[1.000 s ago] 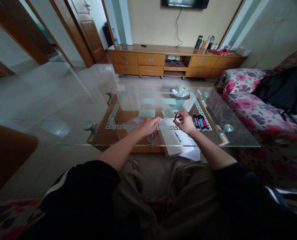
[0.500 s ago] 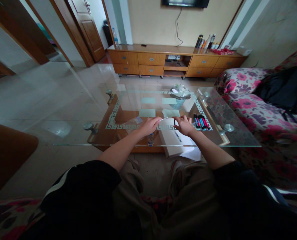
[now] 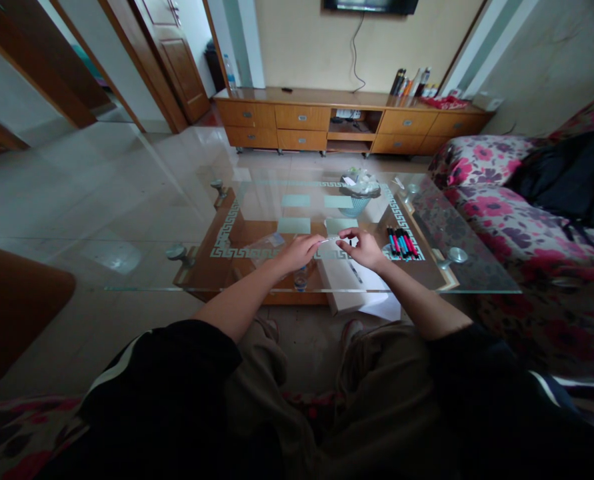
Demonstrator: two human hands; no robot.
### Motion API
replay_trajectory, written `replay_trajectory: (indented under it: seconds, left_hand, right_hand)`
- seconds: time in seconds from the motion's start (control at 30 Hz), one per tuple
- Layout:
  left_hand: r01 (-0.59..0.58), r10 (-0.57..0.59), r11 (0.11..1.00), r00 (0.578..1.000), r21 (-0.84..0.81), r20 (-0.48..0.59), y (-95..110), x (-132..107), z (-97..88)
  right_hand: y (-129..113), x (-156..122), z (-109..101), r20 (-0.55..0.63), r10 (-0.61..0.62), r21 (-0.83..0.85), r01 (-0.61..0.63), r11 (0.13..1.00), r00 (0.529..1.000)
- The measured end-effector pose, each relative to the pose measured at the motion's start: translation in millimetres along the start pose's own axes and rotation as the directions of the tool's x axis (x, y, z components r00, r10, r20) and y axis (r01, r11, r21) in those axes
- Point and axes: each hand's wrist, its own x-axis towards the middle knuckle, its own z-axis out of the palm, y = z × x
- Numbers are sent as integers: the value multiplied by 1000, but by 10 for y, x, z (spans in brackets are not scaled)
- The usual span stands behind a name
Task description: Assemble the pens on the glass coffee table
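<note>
My left hand [image 3: 301, 252] is closed, pinching a thin, pale pen [image 3: 331, 239] above the near part of the glass coffee table [image 3: 257, 288]. The pen points right, toward my right hand [image 3: 361, 248]. There, thumb and forefinger close round its right end. A small black piece [image 3: 353, 242], perhaps a cap, shows among my right fingers; its exact shape is hard to make out. Just right of that hand, several markers [image 3: 402, 243] in black, blue and red lie side by side on the glass.
A white box [image 3: 344, 305] with paper and a dark pen [image 3: 355, 271] shows below or through the glass. Left of it is a clear bottle [image 3: 301, 279]. Beyond stands a waste basket [image 3: 357, 203]. A flowered sofa [image 3: 491, 207] flanks the right side; a wooden cabinet [image 3: 301, 120] lines the wall.
My right hand has shifted slightly left, its thumb and forefinger coming to the pen's end. The black piece, upright between those fingers before, is now mostly hidden. My left hand stays put.
</note>
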Motion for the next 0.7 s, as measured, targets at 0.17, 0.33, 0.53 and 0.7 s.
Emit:
replay_trajectory:
  seconds: [0.17, 0.33, 0.53, 0.7]
  left_hand:
    - [-42, 42, 999, 999, -4, -4, -4, 0, 17]
    - [-50, 50, 999, 999, 6, 14, 14, -1, 12]
    - [-60, 61, 998, 998, -4, 6, 17, -1, 18]
    - [-63, 63, 998, 998, 0, -4, 11, 2, 22]
  right_hand:
    - [-45, 17, 103, 43, 82, 317, -91, 944, 996]
    - [-57, 15, 107, 94, 126, 473, -156, 867, 988]
    - [-87, 6, 101, 119, 173, 541, -210, 814, 978]
    - [-96, 8, 110, 112, 202, 542, -230, 808, 973]
